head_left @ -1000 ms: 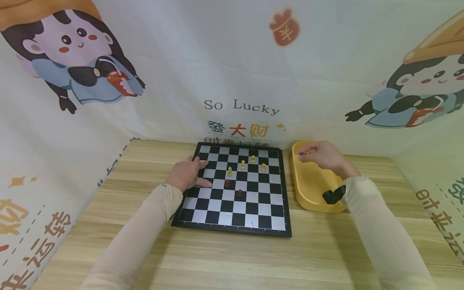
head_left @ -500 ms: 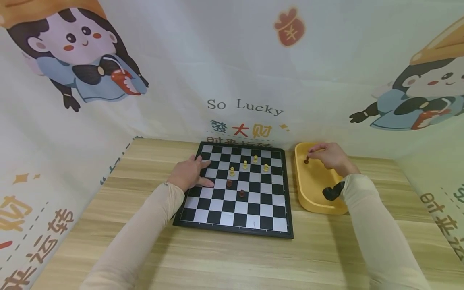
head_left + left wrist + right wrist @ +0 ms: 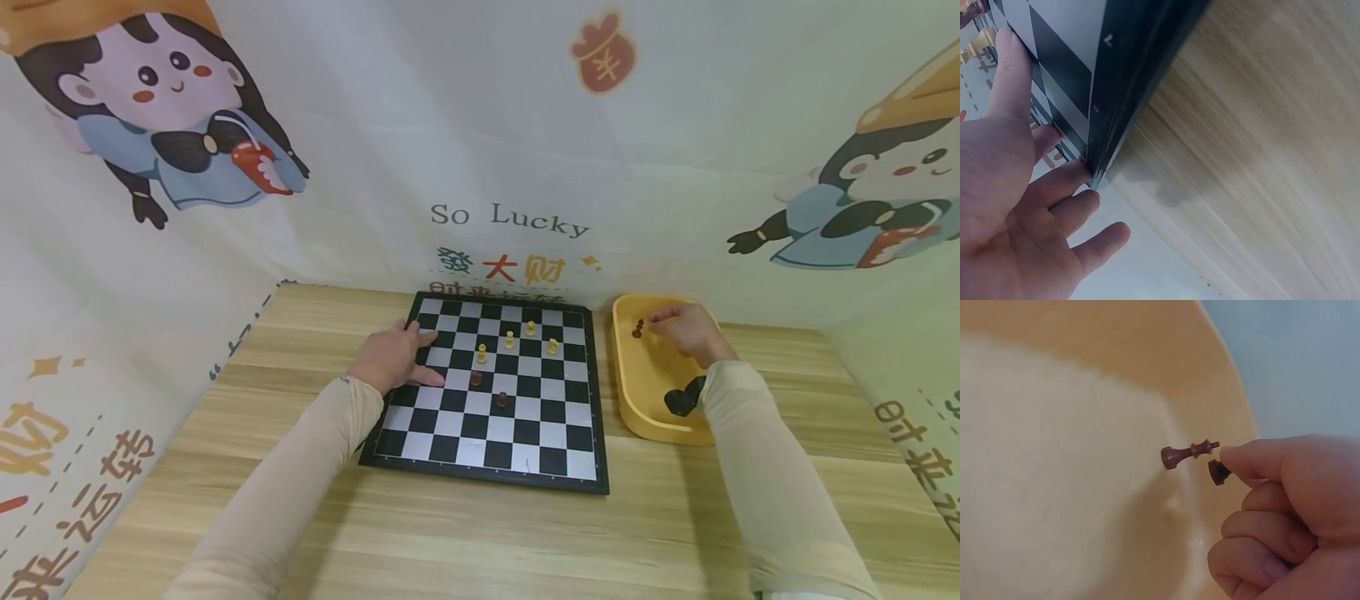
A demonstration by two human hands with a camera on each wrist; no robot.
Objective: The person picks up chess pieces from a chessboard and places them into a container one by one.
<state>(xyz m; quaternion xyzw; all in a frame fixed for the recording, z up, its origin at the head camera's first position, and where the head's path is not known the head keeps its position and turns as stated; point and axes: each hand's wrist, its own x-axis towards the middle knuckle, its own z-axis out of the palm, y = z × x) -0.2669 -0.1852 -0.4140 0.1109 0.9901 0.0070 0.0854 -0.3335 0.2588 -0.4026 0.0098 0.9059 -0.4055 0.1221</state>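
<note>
My left hand (image 3: 388, 360) rests at the left edge of the chessboard (image 3: 480, 454), thumb and index finger spread over the squares. In the left wrist view its other fingertips lie by the black rim. Over the yellow tray (image 3: 628, 408), my right hand (image 3: 686, 329) pinches a dark chess piece (image 3: 1217, 472); only its base shows below the thumb and index finger. Just beyond the fingertips, a reddish-brown chess king (image 3: 1179, 456) is in the tray, its crown toward the hand. Two reddish-brown pieces, one of them a brown piece (image 3: 502, 400), stand on the board.
Several cream pieces, among them a cream piece (image 3: 482, 353), are on the board's far half. The tray stands right of the board on a wooden table (image 3: 480, 542). A printed cloth (image 3: 360, 167) hangs behind. A black wrist mount (image 3: 682, 400) overlaps the tray.
My right hand has moved lower and slightly right over the tray. The brown king, held upright at the fingertips half a second ago, is now apart from them. My left hand stays put.
</note>
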